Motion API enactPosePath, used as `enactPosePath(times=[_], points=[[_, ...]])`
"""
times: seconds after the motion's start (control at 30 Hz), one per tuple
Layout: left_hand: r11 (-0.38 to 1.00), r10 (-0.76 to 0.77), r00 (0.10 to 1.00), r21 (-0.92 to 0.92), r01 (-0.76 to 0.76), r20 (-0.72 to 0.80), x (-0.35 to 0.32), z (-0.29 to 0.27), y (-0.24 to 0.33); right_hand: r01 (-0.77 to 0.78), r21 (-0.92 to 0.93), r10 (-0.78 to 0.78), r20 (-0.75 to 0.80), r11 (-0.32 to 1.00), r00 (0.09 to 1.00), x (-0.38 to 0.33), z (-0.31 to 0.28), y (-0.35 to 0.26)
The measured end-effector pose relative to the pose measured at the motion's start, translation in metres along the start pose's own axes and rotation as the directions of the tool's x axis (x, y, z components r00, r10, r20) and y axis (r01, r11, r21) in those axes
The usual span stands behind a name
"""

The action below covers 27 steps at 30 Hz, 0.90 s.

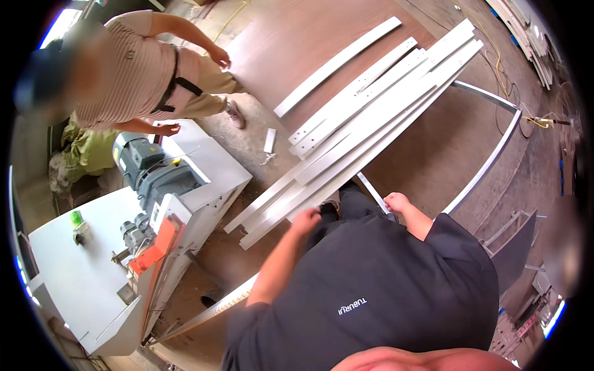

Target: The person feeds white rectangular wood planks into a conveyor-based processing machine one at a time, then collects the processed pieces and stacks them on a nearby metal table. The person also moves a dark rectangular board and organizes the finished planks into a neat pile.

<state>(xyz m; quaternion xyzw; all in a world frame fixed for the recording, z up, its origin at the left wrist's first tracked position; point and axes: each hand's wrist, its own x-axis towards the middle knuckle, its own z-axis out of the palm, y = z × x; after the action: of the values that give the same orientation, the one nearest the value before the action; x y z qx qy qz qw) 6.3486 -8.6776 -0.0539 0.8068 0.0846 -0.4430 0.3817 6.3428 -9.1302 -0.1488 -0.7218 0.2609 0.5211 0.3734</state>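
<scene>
White slats (377,127), stacked lengthwise just ahead of the wearer; long axis slants from near left to far right, ends staggered (a few drilled with holes). Left hand (304,221) close by the stack's near-left stretch, fingers curled; cannot tell whether they pinch anything. Right hand (396,202) right of the stack, by a thin metal bar (373,193); fingers folded in, grip unclear. Metal frame (515,119) to the right. Beyond, a lone slat (338,66) on a brown sheet (266,46). Left: grey motor (139,154); co-worker (139,77) standing far left.
</scene>
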Motion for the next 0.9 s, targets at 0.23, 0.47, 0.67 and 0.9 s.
enactPosePath(times=[0.23, 0.47, 0.67, 0.9], points=[[0.960, -0.281, 0.923, -0.090, 0.266, -0.263, -0.122, 0.049, -0.091, 0.318, 0.021, -0.318, 0.039, 0.948, 0.947, -0.004, 0.009, -0.129], [0.915, -0.318, 0.849, -0.371, 0.158, -0.422, -0.163, 0.082, -0.106, 0.566, 0.187, -0.556, -0.108, 0.803, 0.824, 0.020, 0.020, -0.267], [0.577, -0.396, 0.833, -0.810, -0.101, -0.386, -0.141, 0.198, -0.179, 0.548, -0.303, -0.623, -0.290, 0.780, 0.727, 0.046, 0.009, -0.369], [0.609, -0.571, 0.756, -0.782, 0.130, -0.319, -0.191, 0.164, -0.089, 0.514, -0.383, -0.637, -0.358, 0.767, 0.683, 0.074, -0.010, -0.407]])
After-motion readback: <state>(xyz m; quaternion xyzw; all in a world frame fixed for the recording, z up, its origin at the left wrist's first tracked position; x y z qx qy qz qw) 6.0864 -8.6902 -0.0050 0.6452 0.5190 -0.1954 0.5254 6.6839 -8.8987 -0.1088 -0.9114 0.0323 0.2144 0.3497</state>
